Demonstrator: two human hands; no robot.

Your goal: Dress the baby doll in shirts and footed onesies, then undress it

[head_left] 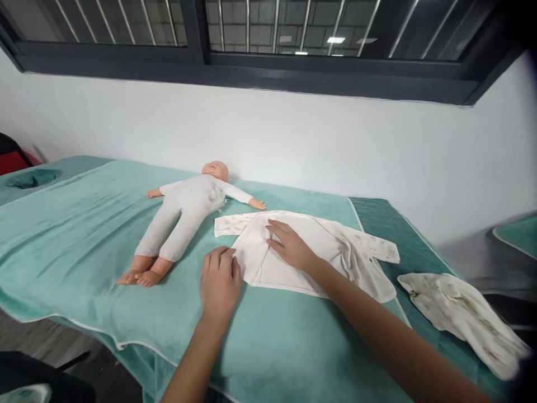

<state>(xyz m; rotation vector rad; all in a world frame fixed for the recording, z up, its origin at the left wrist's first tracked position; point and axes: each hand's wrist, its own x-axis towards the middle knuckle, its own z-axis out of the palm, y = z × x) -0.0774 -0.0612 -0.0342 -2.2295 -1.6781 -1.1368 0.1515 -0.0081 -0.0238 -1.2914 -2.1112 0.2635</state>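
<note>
A baby doll (184,215) in a pale body suit lies on its back on the green towel (75,246), arms spread. To its right a small white garment (319,249) is spread flat on the towel. My right hand (289,243) lies flat on the middle of the garment, fingers stretched out. My left hand (219,282) rests on the towel at the garment's lower left edge, fingers curled down against the cloth; nothing shows inside them.
A second crumpled white garment (461,313) lies at the table's right end on a darker green cloth (390,224). A white wall and a dark window frame rise behind. The table's front edge drops to the floor at lower left.
</note>
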